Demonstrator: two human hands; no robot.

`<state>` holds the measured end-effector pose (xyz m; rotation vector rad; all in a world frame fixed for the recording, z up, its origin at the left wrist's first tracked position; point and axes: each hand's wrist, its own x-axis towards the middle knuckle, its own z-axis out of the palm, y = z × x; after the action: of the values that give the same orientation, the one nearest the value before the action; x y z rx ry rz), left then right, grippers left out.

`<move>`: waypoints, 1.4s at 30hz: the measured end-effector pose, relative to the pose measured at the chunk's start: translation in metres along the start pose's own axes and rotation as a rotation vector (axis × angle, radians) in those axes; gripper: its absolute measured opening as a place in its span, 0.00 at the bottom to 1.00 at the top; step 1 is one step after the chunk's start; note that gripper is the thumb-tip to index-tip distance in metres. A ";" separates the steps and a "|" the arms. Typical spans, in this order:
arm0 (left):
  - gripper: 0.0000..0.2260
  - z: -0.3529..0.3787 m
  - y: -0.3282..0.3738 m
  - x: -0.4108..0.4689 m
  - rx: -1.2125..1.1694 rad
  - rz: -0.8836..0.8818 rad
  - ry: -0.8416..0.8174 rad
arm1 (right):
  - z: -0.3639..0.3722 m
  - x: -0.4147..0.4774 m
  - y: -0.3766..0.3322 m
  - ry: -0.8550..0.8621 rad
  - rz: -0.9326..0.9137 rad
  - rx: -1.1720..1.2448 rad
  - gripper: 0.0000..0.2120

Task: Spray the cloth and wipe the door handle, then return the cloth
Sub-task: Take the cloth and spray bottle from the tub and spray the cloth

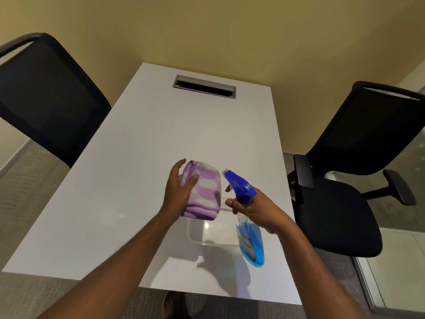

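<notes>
My left hand [180, 191] grips a folded purple-and-white cloth [204, 192] and holds it up above the white table [128, 185]. My right hand [257, 210] is wrapped around the neck of a spray bottle [249, 240] with blue liquid. Its blue trigger head [240, 185] points its nozzle left at the cloth, a few centimetres away. A dark damp spot shows on the cloth's right side. No door handle is in view.
A clear plastic container [202, 233] sits on the table beneath both hands. A grey cable slot [204, 86] is set into the far end. Black office chairs stand at the left [46, 100] and right [345, 192]. A yellow wall lies beyond.
</notes>
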<state>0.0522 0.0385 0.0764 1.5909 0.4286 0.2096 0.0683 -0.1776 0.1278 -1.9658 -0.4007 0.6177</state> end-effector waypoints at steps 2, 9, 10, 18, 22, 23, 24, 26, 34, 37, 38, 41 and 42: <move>0.20 -0.002 0.003 -0.002 -0.013 0.049 0.005 | 0.000 0.001 -0.005 0.007 -0.012 -0.023 0.28; 0.16 -0.004 0.009 -0.003 -0.024 0.117 -0.034 | -0.006 -0.002 -0.023 -0.022 0.012 -0.107 0.22; 0.17 -0.004 0.010 -0.003 -0.031 0.119 -0.048 | -0.006 -0.002 -0.025 -0.035 0.029 -0.116 0.21; 0.17 -0.005 0.009 -0.010 -0.067 0.123 -0.133 | 0.005 -0.003 -0.013 -0.077 0.198 -0.234 0.19; 0.14 -0.003 0.004 -0.011 -0.059 0.098 -0.154 | 0.010 -0.008 -0.009 -0.092 0.217 -0.245 0.20; 0.14 -0.002 0.004 -0.012 -0.057 0.087 -0.152 | 0.011 -0.010 -0.009 -0.093 0.212 -0.211 0.19; 0.14 -0.001 0.003 -0.012 -0.055 0.081 -0.150 | 0.011 -0.011 -0.010 -0.101 0.203 -0.171 0.18; 0.15 0.000 0.003 -0.013 -0.058 0.085 -0.151 | 0.013 -0.015 -0.011 -0.122 0.187 -0.117 0.16; 0.16 0.004 0.003 -0.015 -0.060 0.081 -0.145 | 0.024 -0.023 -0.005 -0.145 0.231 -0.196 0.17; 0.16 0.005 0.003 -0.015 -0.067 0.072 -0.140 | 0.030 -0.024 -0.003 -0.142 0.283 -0.285 0.16; 0.16 0.005 0.002 -0.015 -0.069 0.067 -0.136 | 0.030 -0.025 -0.003 -0.143 0.285 -0.303 0.17; 0.16 0.005 0.001 -0.014 -0.073 0.058 -0.128 | 0.025 -0.028 -0.004 -0.134 0.272 -0.256 0.17; 0.16 0.006 0.000 -0.014 -0.070 0.058 -0.128 | 0.023 -0.029 -0.004 -0.143 0.268 -0.232 0.17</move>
<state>0.0414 0.0278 0.0777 1.5390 0.2730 0.1642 0.0314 -0.1742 0.1301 -2.2248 -0.3085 0.9208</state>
